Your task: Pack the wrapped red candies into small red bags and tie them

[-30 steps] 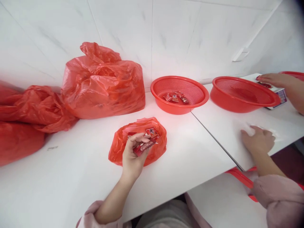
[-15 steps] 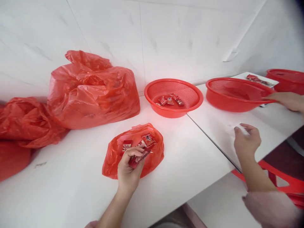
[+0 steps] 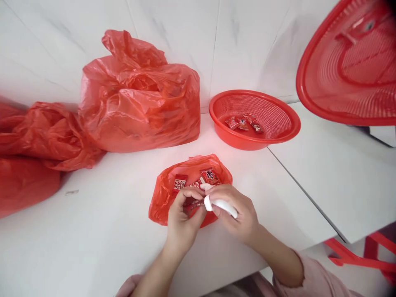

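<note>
Centre frame: my left fingers (image 3: pixel 189 192) gripped one packet (image 3: pixel 194 204), my right fingers (image 3: pixel 227 196) a white tool (image 3: pixel 226 207); that packet appeared unfinished.

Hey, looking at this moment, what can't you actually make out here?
Head view: red packet in the left hand, mostly hidden by the fingers; its print is unreadable.
Head view: white tool, partly covered by the right hand; whether it touches the red packet is unclear.
Head view: large red bag, contents hidden by its plastic.
Head view: tilted red basket, cut off by the right edge; what supports it isn't visible.
</note>
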{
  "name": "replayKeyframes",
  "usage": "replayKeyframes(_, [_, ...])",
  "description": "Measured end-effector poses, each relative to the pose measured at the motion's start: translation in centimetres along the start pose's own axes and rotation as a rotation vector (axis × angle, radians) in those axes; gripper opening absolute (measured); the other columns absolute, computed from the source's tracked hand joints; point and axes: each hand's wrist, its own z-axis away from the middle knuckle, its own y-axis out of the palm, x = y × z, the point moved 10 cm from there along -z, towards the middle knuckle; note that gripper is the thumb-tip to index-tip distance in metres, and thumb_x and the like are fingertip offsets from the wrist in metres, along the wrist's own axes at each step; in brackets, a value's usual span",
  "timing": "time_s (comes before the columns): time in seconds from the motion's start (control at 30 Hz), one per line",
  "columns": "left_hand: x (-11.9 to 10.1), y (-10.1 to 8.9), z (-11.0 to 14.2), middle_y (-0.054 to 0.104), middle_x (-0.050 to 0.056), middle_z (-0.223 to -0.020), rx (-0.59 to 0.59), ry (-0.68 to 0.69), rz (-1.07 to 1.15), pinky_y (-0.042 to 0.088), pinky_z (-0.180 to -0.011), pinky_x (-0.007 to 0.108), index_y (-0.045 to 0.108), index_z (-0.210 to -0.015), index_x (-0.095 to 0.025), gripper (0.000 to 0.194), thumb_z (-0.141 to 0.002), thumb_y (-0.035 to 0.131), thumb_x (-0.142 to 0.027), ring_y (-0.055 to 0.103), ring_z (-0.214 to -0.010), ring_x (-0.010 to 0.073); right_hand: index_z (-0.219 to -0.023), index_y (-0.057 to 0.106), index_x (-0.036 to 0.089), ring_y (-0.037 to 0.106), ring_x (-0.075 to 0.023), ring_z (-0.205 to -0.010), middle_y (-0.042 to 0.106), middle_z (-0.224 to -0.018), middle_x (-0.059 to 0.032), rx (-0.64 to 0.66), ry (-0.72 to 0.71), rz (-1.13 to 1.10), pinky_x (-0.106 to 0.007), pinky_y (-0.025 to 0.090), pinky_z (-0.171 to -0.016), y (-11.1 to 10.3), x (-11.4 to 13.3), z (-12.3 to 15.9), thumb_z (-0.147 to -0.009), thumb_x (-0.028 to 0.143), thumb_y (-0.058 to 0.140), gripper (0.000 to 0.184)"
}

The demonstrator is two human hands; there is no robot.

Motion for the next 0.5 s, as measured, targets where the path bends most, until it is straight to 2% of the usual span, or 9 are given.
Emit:
replayKeyframes(0.1, [-0.4, 0.8, 0.3, 0.065, -0.002, -0.087, 0.027, -0.013, 0.050, 0.054, -0.076, 0.017, 0.062, -0.087, -0.023, 0.015, -0.081, 0.070, -0.012, 0.065, -0.082, 0.0090, -0.101, 0.072, 0.022, 0.070, -0.0159, -0.080, 0.072, -0.088, -0.0044, -0.076, 0.022, -0.077, -0.027, 0.059, -0.071, -0.9, -0.1, 0.7, -0.083, 0.004, 0.063, 0.027])
replayKeyframes(0.2, [-0.1, 1.2, 0.5, 0.066, -0.001, -0.088, 0.019, -0.077, 0.067, 0.054, -0.076, 0.018, 0.062, -0.086, -0.022, 0.016, -0.078, 0.075, -0.017, 0.066, -0.085, 0.0106, -0.091, 0.076, 0.025, 0.071, -0.0153, -0.073, 0.075, -0.086, -0.0028, -0.167, 0.172, -0.218, -0.024, 0.058, -0.062, -1.6, -1.8, 1.4, -0.080, 0.008, 0.069, 0.021])
replayKeyframes(0.3, [0.9, 0.7, 0.7, 0.066, -0.002, -0.087, -0.045, -0.200, 0.152, 0.057, -0.076, 0.023, 0.059, -0.088, -0.021, 0.022, -0.077, 0.078, -0.024, 0.068, -0.080, 0.0116, -0.080, 0.075, 0.022, 0.070, -0.0157, -0.063, 0.074, -0.077, -0.0016, -0.422, 0.416, -0.367, -0.023, 0.054, -0.051, -4.4, -5.1, 2.8, -0.076, 0.019, 0.076, 0.006])
replayKeyframes(0.37, [1.2, 0.3, 0.8, 0.064, -0.003, -0.087, -0.083, -0.253, 0.236, 0.058, -0.075, 0.026, 0.058, -0.088, -0.021, 0.026, -0.075, 0.079, -0.028, 0.068, -0.076, 0.0115, -0.076, 0.072, 0.021, 0.068, -0.0163, -0.060, 0.072, -0.071, -0.0008, -0.609, 0.519, -0.396, -0.025, 0.054, -0.051, -6.9, -6.7, 3.9, -0.072, 0.026, 0.080, 0.010])
replayKeyframes(0.4, [1.3, 0.3, 0.8, 0.063, -0.003, -0.088, -0.082, -0.267, 0.267, 0.058, -0.076, 0.027, 0.058, -0.088, -0.021, 0.028, -0.074, 0.080, -0.028, 0.068, -0.075, 0.0116, -0.076, 0.072, 0.020, 0.068, -0.0163, -0.060, 0.072, -0.070, -0.0006, -0.650, 0.546, -0.373, -0.026, 0.054, -0.052, -7.9, -7.0, 4.1, -0.071, 0.028, 0.082, 0.013])
replayKeyframes(0.5, [1.1, 0.9, 0.9, 0.063, -0.003, -0.090, -0.042, -0.288, 0.316, 0.058, -0.077, 0.027, 0.058, -0.087, -0.020, 0.029, -0.072, 0.082, -0.026, 0.069, -0.076, 0.0115, -0.082, 0.074, 0.021, 0.068, -0.0158, -0.065, 0.073, -0.075, -0.0013, -0.599, 0.561, -0.161, -0.025, 0.054, -0.056, -9.2, -5.9, 3.7, -0.072, 0.028, 0.081, 0.013])
